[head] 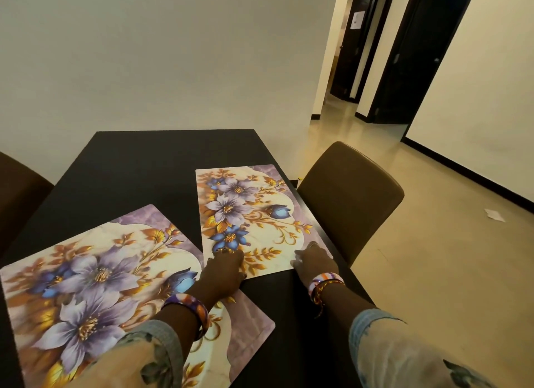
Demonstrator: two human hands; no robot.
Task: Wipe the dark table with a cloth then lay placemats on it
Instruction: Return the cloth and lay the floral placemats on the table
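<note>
Two floral placemats lie flat on the dark table (pixel 138 162). The nearer placemat (pixel 86 275) covers the left front part, partly hidden by my left forearm. The farther placemat (pixel 254 214) lies along the table's right edge. My left hand (pixel 224 267) presses with flat fingers on that mat's near left corner. My right hand (pixel 313 259) rests with spread fingers on its near right corner. No cloth is in view.
A brown chair (pixel 349 196) stands tucked against the table's right side, close to the far mat. Another brown chair back (pixel 17 191) shows at the left edge. A wall runs behind the table; tiled floor and a hallway open to the right.
</note>
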